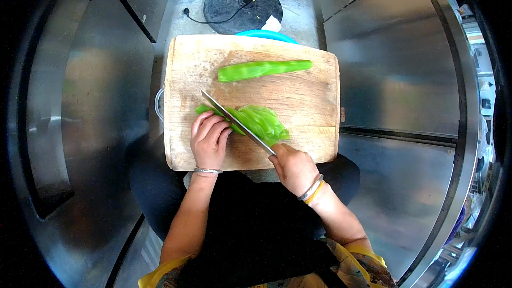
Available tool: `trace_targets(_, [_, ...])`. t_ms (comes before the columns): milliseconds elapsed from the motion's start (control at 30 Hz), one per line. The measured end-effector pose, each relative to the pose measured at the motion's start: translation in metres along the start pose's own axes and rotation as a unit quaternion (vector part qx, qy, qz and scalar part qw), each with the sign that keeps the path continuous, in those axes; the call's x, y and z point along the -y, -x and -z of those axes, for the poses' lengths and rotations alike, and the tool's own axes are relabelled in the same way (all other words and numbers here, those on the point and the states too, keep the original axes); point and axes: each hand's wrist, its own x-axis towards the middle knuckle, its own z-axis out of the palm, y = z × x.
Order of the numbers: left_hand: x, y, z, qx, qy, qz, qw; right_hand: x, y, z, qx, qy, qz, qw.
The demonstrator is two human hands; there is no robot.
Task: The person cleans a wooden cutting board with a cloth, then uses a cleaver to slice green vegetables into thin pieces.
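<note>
My right hand [295, 169] grips the handle of a kitchen knife [242, 126], whose blade slants up and left across a green vegetable. With curled fingers, my left hand [208, 143] presses on the uncut piece of celtuce [202, 109], left of the blade. Thin celtuce slices [262, 120] lie fanned out and overlapping on the blade's right side. A whole peeled celtuce stem [265, 69] rests crosswise farther back. All of it is on a wooden cutting board [314, 108]. My left fingertips are close beside the blade; whether they touch it I cannot tell.
Beneath the board's far edge shows a blue rim [269, 34], with a metal handle [158, 104] sticking out at the left. Beyond is a round black stand base [224, 8] with a cord. Stainless steel cabinets [394, 64] close in on both sides.
</note>
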Motion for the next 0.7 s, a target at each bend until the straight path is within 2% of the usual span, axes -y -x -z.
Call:
trace_targets(433, [-0.002, -0.001, 0.0, 0.005, 0.002, 0.005, 1.0, -0.005, -0.019, -0.018, 0.034, -0.011, -0.002, 0.999])
trace_targets(500, [-0.003, -0.002, 0.001, 0.002, 0.002, 0.006, 1.0, -0.005, -0.033, -0.03, 0.053, 0.018, -0.027, 0.998])
trace_targets(567, [-0.003, -0.003, 0.001, 0.005, 0.006, 0.006, 1.0, -0.01, -0.041, -0.035, 0.045, 0.034, -0.021, 0.998])
trace_targets(633, [-0.002, -0.002, 0.002, 0.009, 0.011, 0.006, 1.0, -0.015, -0.041, -0.035, -0.02, 0.002, 0.041, 0.999])
trace_targets(700, [0.0, 0.001, 0.001, 0.0, 0.02, 0.013, 1.0, -0.01, -0.033, -0.029, -0.027, -0.027, 0.025, 0.999])
